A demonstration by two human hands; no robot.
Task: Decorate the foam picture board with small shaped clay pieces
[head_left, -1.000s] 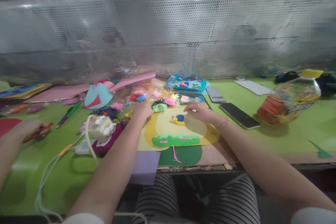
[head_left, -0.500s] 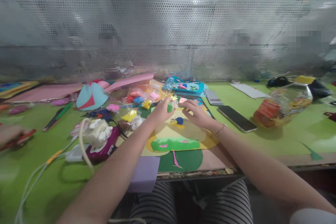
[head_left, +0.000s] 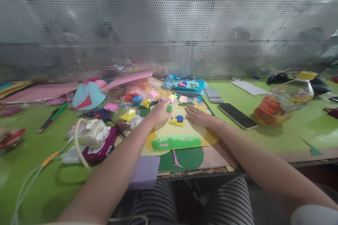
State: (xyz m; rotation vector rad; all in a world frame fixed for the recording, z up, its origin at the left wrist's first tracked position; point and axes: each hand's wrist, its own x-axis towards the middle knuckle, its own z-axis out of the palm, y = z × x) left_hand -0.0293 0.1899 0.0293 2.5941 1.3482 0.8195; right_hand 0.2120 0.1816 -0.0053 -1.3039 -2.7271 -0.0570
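Observation:
My left hand (head_left: 160, 111) is closed around a small lump of green clay (head_left: 169, 108), over the upper left of a pale yellow paper shape (head_left: 165, 130). My right hand (head_left: 197, 116) lies flat on the paper's right side, fingers stretched out and holding nothing. Between the hands sits a snail-like clay figure with a blue shell (head_left: 179, 119) and yellow body. Along the paper's lower edge runs a green clay strip (head_left: 182, 143) with pink patches. Dark green paper (head_left: 194, 160) shows beneath.
Bagged coloured clay (head_left: 137, 99) and a power adapter (head_left: 93, 133) with cables stand to the left. A phone (head_left: 237, 116) and a tilted bottle (head_left: 282, 103) are on the right. At the far left, another person's hand (head_left: 10, 140) holds red-handled scissors (head_left: 16, 137).
My right hand has come down from a raised, curled position to lie flat on the yellow paper. My left hand keeps the green clay. The view has shifted slightly.

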